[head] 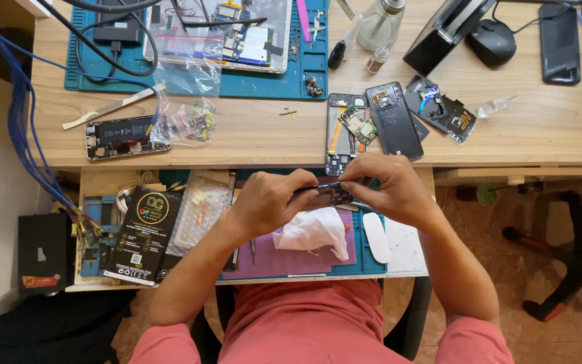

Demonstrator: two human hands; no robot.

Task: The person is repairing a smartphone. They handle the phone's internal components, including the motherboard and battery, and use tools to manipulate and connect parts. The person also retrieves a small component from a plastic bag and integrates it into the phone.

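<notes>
Phone part (328, 195), dark and narrow, sits between your two hands above the pull-out tray, just below the desk edge; what it is exactly cannot be told at this size. Your left hand (271, 202) has its fingers curled shut around the part's left end. Your right hand (389, 189) pinches the right end, thumb and forefinger closed on it, with a thin dark tool (325, 185) lying along the top.

Directly beneath, a crumpled white cloth (311, 232) lies on a purple mat (291, 259), which rests on a teal mat (365, 263). A white oval piece (376, 237) lies just right of the cloth.

On the tray's left you have a black rectangular package (144, 232) with a round emblem and pale print, tilted, touching a clear bubble-wrap bag (203, 212).

On the desk above, an opened phone frame (342, 131) lies beside a black back cover (393, 120). Left of these, a clear plastic bag (193, 101) of small parts overlaps the large teal work mat (304, 74), near a black phone battery assembly (121, 137).
</notes>
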